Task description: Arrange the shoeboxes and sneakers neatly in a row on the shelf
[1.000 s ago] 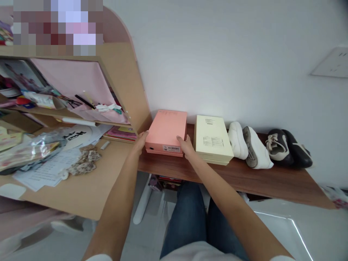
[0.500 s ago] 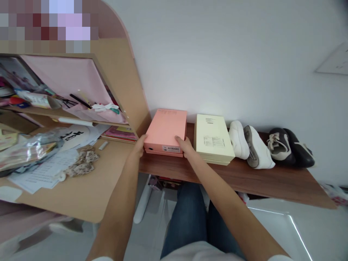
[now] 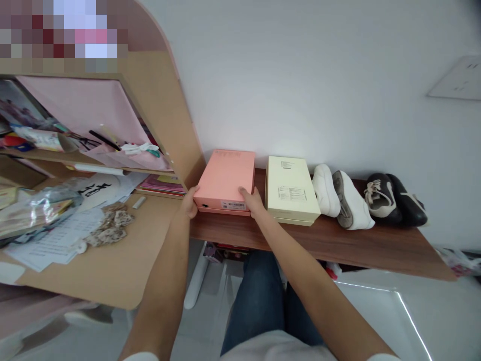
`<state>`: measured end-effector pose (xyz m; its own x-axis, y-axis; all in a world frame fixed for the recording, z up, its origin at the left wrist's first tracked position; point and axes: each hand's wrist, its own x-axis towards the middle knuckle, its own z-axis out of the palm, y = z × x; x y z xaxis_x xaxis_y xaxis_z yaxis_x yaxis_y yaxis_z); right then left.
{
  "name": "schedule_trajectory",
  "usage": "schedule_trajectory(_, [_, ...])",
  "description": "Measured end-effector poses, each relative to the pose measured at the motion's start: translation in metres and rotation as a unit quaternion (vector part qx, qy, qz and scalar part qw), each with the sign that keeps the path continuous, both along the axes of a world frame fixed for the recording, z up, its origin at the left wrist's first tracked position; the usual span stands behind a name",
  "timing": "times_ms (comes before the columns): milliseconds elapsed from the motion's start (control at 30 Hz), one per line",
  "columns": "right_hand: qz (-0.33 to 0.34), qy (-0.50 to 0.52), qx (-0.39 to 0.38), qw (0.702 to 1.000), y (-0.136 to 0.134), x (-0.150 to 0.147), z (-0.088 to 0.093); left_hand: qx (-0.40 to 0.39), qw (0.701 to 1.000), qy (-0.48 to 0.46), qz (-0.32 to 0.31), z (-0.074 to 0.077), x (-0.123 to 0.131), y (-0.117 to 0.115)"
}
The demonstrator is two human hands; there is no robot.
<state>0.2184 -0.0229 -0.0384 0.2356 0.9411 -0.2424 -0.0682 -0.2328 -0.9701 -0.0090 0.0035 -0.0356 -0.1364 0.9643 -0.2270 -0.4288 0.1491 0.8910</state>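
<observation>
A pink shoebox [image 3: 226, 176] with a barcode label on its front lies flat on a dark brown wooden shelf [image 3: 229, 231], close to the desk's side panel. My left hand [image 3: 191, 202] grips its front left corner. At the front right corner my right hand [image 3: 251, 200] holds it, thumb on the lid and fingers down the side, partly hidden. A pale yellow shoebox [image 3: 291, 185] stands just right of my right hand, apart from it.
Right of the boxes stand white shoes [image 3: 351, 203] and black shoes [image 3: 381, 198] against the wall. The desk [image 3: 150, 250] at left carries papers, plastic bags and a patterned scrunchie [image 3: 112, 223]. A wall socket plate [image 3: 456, 80] is at upper right.
The view has shifted slightly, so everything sits a little further left. Both hands keep their hold on the pink shoebox, which shows no clear movement on the shelf.
</observation>
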Motion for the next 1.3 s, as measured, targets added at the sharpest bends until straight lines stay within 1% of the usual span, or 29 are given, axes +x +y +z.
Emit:
schedule_trajectory(167, [0.008, 0.025, 0.037, 0.999, -0.002, 0.001, -0.002, -0.015, 1.000, 0.001, -0.021, 0.009, 0.000, 0.001])
schedule_trajectory(300, [0.018, 0.067, 0.068, 0.995, -0.007, -0.001, -0.005, -0.045, 0.998, -0.001, -0.050, 0.016, -0.007, 0.001])
schedule_trajectory(467, [0.034, 0.108, 0.086, 0.990, -0.012, -0.001, -0.005, -0.093, 0.994, -0.012, -0.062, 0.015, -0.013, -0.002])
schedule_trajectory(600, [0.028, 0.112, 0.086, 0.990, -0.013, 0.002, -0.003, -0.089, 0.994, 0.015, -0.055, 0.018, -0.005, -0.007])
schedule_trajectory(700, [0.032, 0.080, 0.093, 0.992, -0.016, 0.004, -0.002, -0.095, 0.993, 0.041, -0.062, 0.028, -0.002, -0.008])
schedule_trajectory(767, [0.026, 0.026, 0.096, 0.995, -0.019, 0.004, 0.000, -0.103, 0.991, 0.046, -0.070, 0.035, -0.004, -0.009])
schedule_trajectory(867, [0.030, -0.075, 0.080, 0.994, -0.025, 0.003, 0.005, -0.112, 0.991, 0.034, -0.062, 0.043, -0.009, -0.010])
schedule_trajectory(967, [0.054, -0.135, 0.054, 0.988, -0.029, -0.001, 0.013, -0.108, 0.993, 0.009, -0.049, 0.047, -0.012, -0.012])
schedule_trajectory(1067, [0.052, -0.162, 0.051, 0.984, -0.030, -0.004, 0.020, -0.083, 0.995, -0.026, -0.058, 0.052, -0.012, -0.015])
schedule_trajectory(1167, [0.050, -0.175, 0.067, 0.981, -0.029, -0.005, 0.027, -0.052, 0.994, -0.052, -0.087, 0.060, -0.011, -0.018])
schedule_trajectory(1233, [0.063, -0.177, 0.079, 0.979, -0.027, -0.005, 0.033, -0.028, 0.993, -0.059, -0.100, 0.066, -0.006, -0.021])
schedule_trajectory(1300, [0.084, -0.175, 0.089, 0.977, -0.025, -0.004, 0.041, 0.005, 0.993, -0.063, -0.100, 0.072, 0.002, -0.024])
